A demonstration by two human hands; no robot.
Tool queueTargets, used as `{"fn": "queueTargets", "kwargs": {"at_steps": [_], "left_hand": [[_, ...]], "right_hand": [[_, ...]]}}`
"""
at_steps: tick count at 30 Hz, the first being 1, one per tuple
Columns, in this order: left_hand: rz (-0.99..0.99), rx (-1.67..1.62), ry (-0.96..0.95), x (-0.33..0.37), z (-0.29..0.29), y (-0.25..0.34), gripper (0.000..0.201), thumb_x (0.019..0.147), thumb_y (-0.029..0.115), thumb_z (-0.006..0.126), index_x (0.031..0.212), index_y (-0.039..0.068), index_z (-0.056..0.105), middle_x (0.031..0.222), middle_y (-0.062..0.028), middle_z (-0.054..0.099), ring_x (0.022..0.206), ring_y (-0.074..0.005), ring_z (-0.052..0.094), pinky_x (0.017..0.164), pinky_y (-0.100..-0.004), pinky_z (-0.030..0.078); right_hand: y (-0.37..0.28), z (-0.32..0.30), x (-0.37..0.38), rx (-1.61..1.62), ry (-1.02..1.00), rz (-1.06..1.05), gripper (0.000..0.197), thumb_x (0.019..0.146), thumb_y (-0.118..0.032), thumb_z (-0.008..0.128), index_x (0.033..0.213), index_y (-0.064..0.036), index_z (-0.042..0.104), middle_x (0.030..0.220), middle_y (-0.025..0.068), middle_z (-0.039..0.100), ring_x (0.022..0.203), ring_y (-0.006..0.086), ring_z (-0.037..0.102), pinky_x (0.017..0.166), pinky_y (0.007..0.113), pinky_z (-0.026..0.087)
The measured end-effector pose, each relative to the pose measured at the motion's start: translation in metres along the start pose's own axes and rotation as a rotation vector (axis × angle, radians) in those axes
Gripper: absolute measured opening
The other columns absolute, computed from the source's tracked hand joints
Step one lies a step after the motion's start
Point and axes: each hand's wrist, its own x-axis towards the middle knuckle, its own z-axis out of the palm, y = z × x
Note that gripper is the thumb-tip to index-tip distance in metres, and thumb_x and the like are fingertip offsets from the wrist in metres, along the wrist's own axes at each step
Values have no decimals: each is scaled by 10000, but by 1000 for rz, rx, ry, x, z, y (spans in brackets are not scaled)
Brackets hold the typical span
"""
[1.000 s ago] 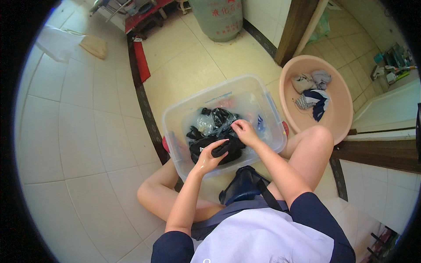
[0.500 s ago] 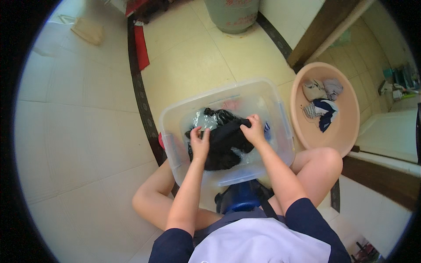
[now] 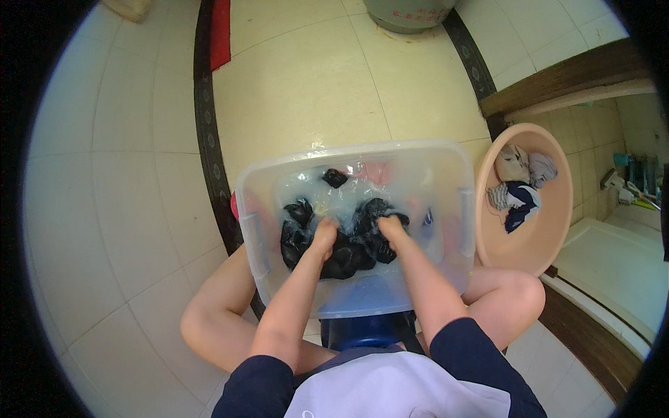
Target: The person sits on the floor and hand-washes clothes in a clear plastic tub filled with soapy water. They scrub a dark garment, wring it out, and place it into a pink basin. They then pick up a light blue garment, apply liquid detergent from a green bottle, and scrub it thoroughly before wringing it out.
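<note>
My left hand (image 3: 325, 233) and my right hand (image 3: 391, 227) reach down into the soapy water (image 3: 306, 187) of the clear tub (image 3: 334, 150), a gap between them; the black cloth (image 3: 343, 260) lies bunched and wet in the tub, under and around both hands; the fingers sink out of sight in cloth and water, so I cannot tell whether either hand is spread, pressed together or pinching the cloth; a pink cloth (image 3: 375, 173) shows near the tub's far wall; the tub stands on the floor (image 3: 293, 83) between my knees; just right of it, the peach basin (image 3: 543, 240) holds a few clothes (image 3: 521, 202); beyond, well apart, stands a cylinder (image 3: 408, 14).
</note>
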Motion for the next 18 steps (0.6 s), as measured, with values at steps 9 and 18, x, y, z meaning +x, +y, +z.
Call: {"fn": "queueTargets", "kwargs": {"at_steps": [9,18], "left_hand": [[-232,-916,-777,-73,12,34,437,870,480,541,884,60,657,910,-101,674,800,-232,638,724,-370,521],[13,-885,-327,-111,25,26,190,873,271,603,890,82,598,861,-23,600,782,-159,584,662,-305,500]], "right_hand": [[29,81,-182,-354,277,-1254,163,754,-204,647,886,-130,586,838,66,630,710,273,624,579,368,488],[-14,51,-170,-219,646,-1233,243,788,-222,593,615,-52,571,610,159,584,536,347,565,471,406,444]]}}
